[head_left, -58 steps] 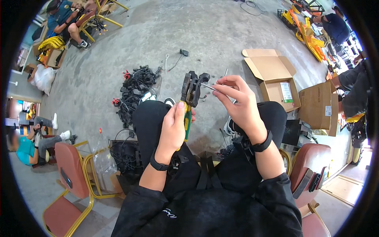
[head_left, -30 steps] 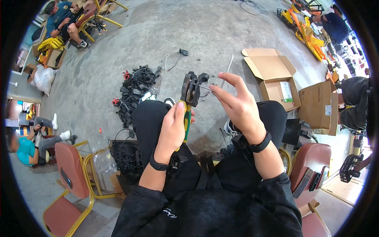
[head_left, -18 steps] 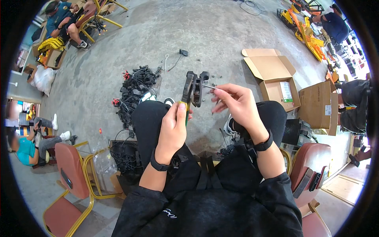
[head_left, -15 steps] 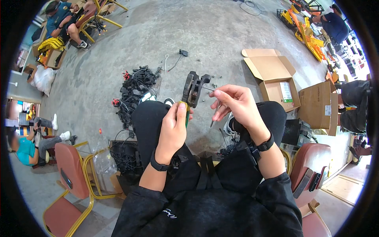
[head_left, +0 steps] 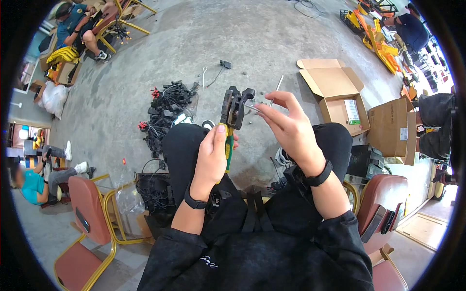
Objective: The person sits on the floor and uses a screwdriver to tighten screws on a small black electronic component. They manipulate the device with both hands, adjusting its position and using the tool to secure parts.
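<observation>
My left hand [head_left: 211,155] is closed round the green and yellow handle of a crimping tool [head_left: 236,109], its black head pointing away from me above my knees. Just right of that head, my right hand [head_left: 294,128] pinches a thin metal hex key [head_left: 277,89] in its fingers. The key's short arm reaches to the side of the black head, while the long arm sticks up and away past my fingertips. Whether its tip sits inside a screw is too small to tell.
Beyond my left knee lies a heap of black cabled parts [head_left: 167,109]. An open cardboard box [head_left: 342,102] and another carton [head_left: 388,127] stand to the right. Red chairs [head_left: 89,206] flank me. People sit at the far left, and others are at the right edge.
The hex key's long arm has swung from pointing toward me to pointing away. My right hand has turned with it, its fingers now higher. The crimping tool has shifted slightly left.
</observation>
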{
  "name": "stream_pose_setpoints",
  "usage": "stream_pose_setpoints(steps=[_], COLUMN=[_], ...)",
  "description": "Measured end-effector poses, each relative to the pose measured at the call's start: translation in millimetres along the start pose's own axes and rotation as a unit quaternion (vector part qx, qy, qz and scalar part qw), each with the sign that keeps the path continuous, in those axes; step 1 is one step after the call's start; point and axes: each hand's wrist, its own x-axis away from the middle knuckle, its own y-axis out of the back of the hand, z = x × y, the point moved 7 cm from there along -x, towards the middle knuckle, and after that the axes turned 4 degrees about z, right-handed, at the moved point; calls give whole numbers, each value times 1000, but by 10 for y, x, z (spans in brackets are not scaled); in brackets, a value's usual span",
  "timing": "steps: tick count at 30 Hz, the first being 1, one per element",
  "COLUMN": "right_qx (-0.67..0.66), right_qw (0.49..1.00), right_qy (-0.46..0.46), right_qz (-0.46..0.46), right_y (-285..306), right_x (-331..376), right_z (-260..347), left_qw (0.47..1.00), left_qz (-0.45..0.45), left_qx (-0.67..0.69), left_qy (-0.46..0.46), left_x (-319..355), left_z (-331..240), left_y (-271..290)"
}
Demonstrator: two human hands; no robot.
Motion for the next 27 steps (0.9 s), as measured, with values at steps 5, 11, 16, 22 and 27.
stream_pose_setpoints(steps=[5, 11, 16, 22, 27], right_qx=[-72, -413, -172, -126, -5], right_qw=[993, 828, 977, 989, 1000], right_qy=[-75, -365, -120, -69, 18], right_qz=[58, 106, 40, 31, 14], right_y=[-22, -237, -39, -15, 22], right_x=[8, 195, 2, -6, -4], right_z=[-86, -361, -138, -92, 30], left_qw=[999, 1000, 997, 995, 999], left_qz=[-6, 11, 18, 35, 27], left_qx=[-25, 25, 70, 91, 36], left_qy=[-29, 10, 24, 34, 18], left_x=[21, 8, -5, -6, -18], left_z=[-50, -16, 20, 31, 5], left_y=[2, -18, 33, 13, 16])
